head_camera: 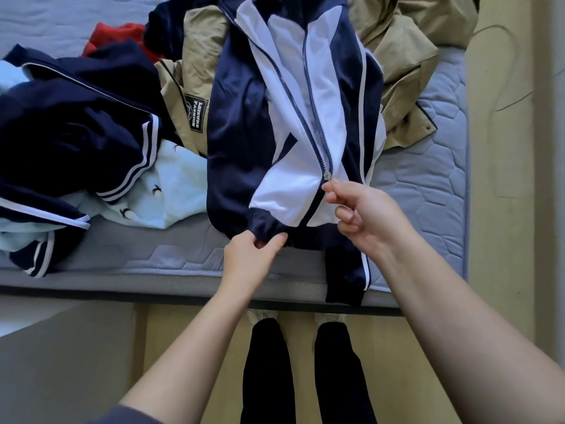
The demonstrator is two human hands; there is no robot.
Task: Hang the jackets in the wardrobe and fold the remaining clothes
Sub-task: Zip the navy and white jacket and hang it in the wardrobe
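Head view, 1 of 1.
Jacket: navy w/ white front panels; lies front-up on mattress, mid-right, hem at near edge, collar toward far edge; zipped from hem up to slider, open above it; one sleeve hangs over near edge.
Zip: slider low on jacket front, a little above hem.
L hand: fingers and thumb curled, gripping navy hem of jacket at near edge, left of zip line.
R hand: thumb and forefinger pinching at zip pull, just below slider; other fingers curled in.
Khaki coat: crumpled, under and beside jacket, toward far right corner; black label shows left of jacket.
Navy top: white-striped, heaped at left side of mattress.
Blue top: pale, small bird print; partly under navy top, touching jacket's left side.
Red cloth: far left, mostly covered.
Legs: dark trousers, light shoes, on floor below near edge.
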